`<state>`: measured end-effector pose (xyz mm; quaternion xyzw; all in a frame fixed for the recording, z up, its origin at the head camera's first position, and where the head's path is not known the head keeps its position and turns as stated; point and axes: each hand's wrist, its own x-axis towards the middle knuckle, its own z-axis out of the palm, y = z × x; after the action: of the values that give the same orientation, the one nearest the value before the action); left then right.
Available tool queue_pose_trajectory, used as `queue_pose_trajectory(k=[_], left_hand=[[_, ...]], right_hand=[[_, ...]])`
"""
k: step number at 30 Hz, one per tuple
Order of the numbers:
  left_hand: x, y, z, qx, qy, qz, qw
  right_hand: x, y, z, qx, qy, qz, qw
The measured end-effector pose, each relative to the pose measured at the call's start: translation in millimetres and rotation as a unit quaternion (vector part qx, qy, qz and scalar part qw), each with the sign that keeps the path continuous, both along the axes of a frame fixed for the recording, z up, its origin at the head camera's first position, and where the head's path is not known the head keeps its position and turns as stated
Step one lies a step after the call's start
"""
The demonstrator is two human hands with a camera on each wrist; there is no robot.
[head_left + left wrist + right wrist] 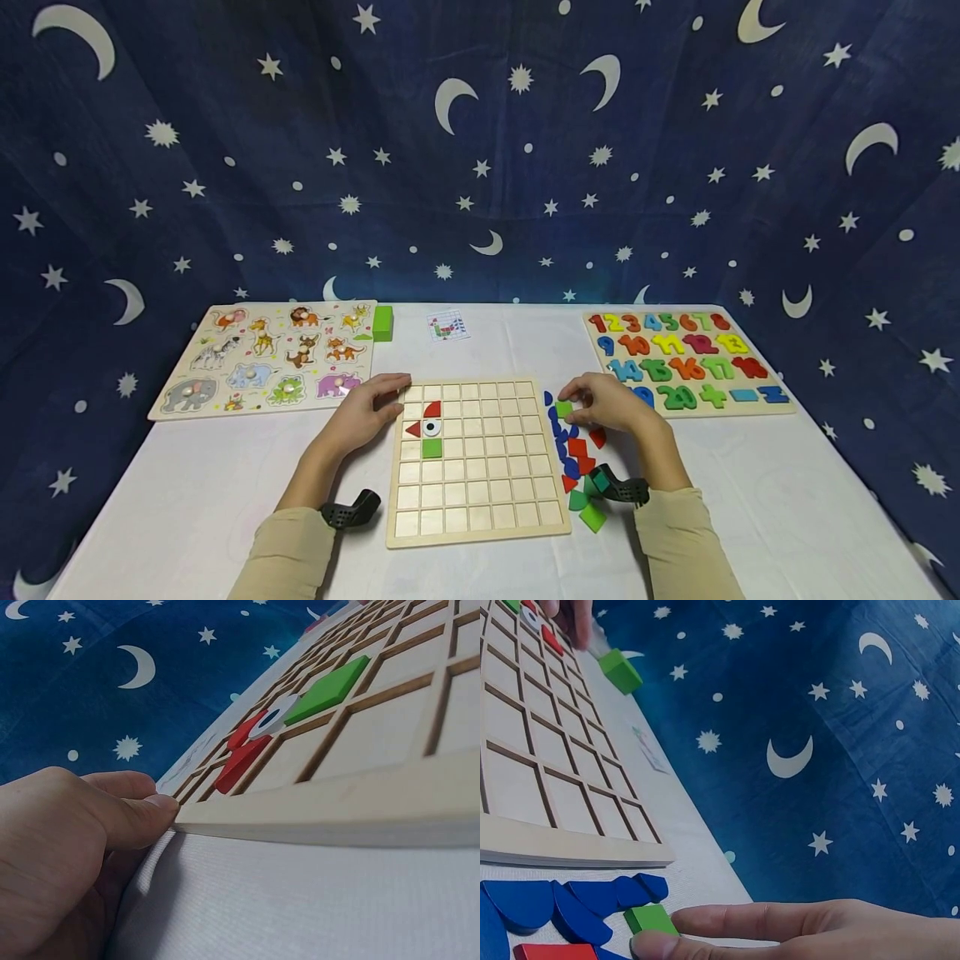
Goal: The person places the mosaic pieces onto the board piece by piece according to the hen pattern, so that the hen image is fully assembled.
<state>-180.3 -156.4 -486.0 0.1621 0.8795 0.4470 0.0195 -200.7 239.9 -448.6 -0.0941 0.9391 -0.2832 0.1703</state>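
Observation:
My left hand (367, 412) rests against the upper left corner of a wooden grid board (477, 540), thumb and forefinger touching its edge. On the board's left side sit a red quarter-circle (432, 409), a red triangle (413, 429), a white disc with a black dot (432, 427) and a green square (432, 448). My right hand (606, 402), just right of the board, pinches another green square block (651, 919) between thumb and forefinger. Blue curved pieces (519, 904) lie beside it; a red piece (555, 952) is nearer the right wrist camera.
Red (577, 447) and green pieces (592, 517) are strewn along the board's right side. An animal puzzle (247, 350) stands at the back left, beside a green block (383, 323). Behind the board lies a small pattern card (448, 326). A number puzzle (678, 358) is at the back right.

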Motion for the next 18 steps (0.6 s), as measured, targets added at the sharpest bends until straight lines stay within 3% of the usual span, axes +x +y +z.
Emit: queue_pose_trajectory(k=[18], left_hand=[[0.6,0.8,1.6,0.000,-0.010,0.002,0.9999]], right_hand=[[0.7,-3.7,5.8,0.028,0.004,-0.010,1.000]])
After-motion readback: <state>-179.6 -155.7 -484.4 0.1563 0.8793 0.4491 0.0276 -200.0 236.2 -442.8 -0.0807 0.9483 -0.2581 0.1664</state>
